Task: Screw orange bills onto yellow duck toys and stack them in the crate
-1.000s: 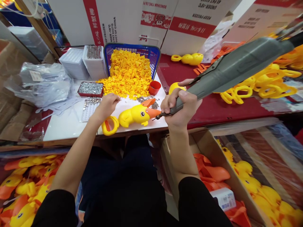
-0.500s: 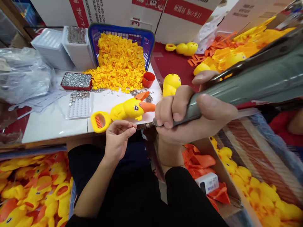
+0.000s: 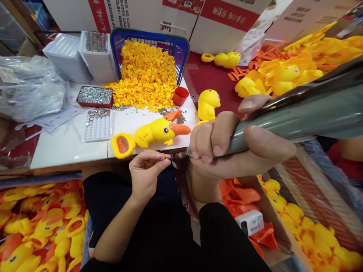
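In my right hand (image 3: 227,139) is a grey-green electric screwdriver (image 3: 300,117), its bit pointing left. My left hand (image 3: 144,173) is closed in a pinch right at the bit's tip, and whatever tiny thing sits between the fingertips is too small to name. Just above both hands, a yellow toy duck (image 3: 154,134) with an orange beak and a ring handle lies on its side along the white tabletop's front edge. Small dark screws (image 3: 180,119) are scattered behind its beak, by a red cup (image 3: 180,96).
A blue basket (image 3: 185,49) spills small yellow parts (image 3: 147,75). To its left are a red tray of metal pieces (image 3: 95,96), a white dimpled tray (image 3: 98,130) and stacked trays (image 3: 66,56). Duck bins flank my lap; a carton (image 3: 273,211) holds orange beaks.
The camera view has shifted slightly, so the bench appears a little further right. My left fingertips and the screwdriver tip remain together, with the bit less exposed between them.
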A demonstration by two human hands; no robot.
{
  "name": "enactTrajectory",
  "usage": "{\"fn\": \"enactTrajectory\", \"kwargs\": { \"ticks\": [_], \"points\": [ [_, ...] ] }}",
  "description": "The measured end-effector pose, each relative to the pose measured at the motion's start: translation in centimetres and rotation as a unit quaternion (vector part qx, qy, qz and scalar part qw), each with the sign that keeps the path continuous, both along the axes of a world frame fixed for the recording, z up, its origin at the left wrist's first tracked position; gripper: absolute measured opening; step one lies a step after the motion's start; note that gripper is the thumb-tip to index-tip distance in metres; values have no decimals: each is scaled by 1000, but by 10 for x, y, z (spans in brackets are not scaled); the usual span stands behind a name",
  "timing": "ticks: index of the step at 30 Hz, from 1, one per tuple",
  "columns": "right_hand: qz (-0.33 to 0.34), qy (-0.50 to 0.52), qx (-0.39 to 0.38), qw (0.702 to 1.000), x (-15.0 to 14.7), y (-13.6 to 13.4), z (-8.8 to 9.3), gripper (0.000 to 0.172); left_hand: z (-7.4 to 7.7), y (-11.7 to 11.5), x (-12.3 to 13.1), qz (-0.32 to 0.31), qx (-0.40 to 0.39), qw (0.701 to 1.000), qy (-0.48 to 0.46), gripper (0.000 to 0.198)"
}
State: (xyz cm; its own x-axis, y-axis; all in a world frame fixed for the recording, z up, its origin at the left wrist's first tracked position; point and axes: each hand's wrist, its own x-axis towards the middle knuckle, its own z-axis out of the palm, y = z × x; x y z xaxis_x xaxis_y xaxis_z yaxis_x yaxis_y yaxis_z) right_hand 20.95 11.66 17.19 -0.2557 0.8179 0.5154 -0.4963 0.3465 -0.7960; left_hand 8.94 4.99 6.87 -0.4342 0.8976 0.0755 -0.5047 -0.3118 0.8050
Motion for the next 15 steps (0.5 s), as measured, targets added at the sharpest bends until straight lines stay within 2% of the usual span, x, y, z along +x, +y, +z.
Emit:
{"fn": "enactTrajectory", "kwargs": {
  "ticks": [5, 9, 15],
  "points": [
    [-18, 7, -2, 1000, 2, 0, -1, 20, 2, 0, -4, 11, 3, 999, 44, 26],
    [-11, 16, -1, 1000, 2, -2, -1, 16, -1, 0, -4, 7, 3, 999, 45, 25],
    [11, 61, 39, 997, -1, 1, -10, 17, -3, 0, -4, -50, 0, 999, -11, 27]
  ]
}}
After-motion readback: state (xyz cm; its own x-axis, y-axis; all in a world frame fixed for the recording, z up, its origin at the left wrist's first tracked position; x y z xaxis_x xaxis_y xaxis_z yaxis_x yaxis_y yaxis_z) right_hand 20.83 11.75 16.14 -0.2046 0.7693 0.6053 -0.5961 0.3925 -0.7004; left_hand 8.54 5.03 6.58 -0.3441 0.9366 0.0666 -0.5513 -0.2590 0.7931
